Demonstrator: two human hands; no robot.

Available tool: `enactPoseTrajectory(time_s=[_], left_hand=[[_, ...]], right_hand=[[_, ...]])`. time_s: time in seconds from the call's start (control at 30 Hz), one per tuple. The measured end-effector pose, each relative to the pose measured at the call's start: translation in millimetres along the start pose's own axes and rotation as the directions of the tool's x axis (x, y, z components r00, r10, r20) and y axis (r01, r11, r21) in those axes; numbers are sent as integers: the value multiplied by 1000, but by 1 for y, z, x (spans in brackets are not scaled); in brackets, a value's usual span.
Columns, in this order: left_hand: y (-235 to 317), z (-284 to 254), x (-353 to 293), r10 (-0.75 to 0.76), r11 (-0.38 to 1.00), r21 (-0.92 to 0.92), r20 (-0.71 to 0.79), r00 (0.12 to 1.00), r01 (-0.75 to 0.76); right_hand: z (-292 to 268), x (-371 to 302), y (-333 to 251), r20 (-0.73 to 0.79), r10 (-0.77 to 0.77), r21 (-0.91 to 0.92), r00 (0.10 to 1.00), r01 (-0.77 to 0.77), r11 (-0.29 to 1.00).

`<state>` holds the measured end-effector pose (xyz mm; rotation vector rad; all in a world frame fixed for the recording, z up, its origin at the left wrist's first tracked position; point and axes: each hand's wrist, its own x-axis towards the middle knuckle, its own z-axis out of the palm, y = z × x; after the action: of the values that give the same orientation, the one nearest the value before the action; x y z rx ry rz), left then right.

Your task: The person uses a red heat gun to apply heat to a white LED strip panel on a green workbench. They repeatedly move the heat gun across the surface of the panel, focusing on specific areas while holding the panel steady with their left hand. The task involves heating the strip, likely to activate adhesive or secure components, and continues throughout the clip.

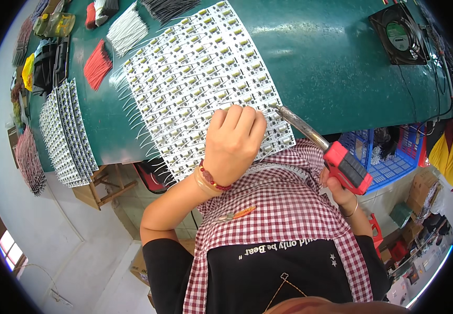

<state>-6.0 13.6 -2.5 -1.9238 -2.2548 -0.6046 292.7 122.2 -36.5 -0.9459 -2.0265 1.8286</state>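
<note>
A large white panel of small circuit boards (200, 65) lies tilted on the green table, with rows of components and thin white wires sticking out along its left side. Over its lower right part, my left hand (237, 133) is closed, knuckles up; whatever its fingertips pinch is hidden beneath them. My right hand (340, 192) grips a soldering iron (348, 167) by its red and black handle. The iron's metal tip points up and left, and reaches the panel just right of my left hand's fingers.
Red wires (98, 65) and white wires (127, 30) lie in bundles left of the panel. Stacked board panels (68, 133) overhang the table's left edge. A black fan (399, 34) stands at the far right. A blue plastic basket (391, 170) is below the table's right edge.
</note>
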Motion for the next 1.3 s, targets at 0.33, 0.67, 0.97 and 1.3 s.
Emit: enactPoseTrajectory(time_s=[0.33, 0.67, 0.97, 1.3], left_hand=[[-15, -15, 9, -52, 994, -95, -51, 997, 47], [-22, 1, 8, -42, 985, -168, -11, 999, 40], [-24, 1, 5, -35, 979, -202, -38, 999, 27], [-23, 3, 4, -37, 979, -203, -35, 999, 29]], right_hand=[[-4, -3, 9, 24, 4, -59, 1000, -3, 998], [4, -3, 10, 44, 95, 19, 995, -96, 995], [4, -2, 8, 34, 97, 12, 995, -97, 995], [13, 5, -4, -17, -50, -146, 999, 47, 988]])
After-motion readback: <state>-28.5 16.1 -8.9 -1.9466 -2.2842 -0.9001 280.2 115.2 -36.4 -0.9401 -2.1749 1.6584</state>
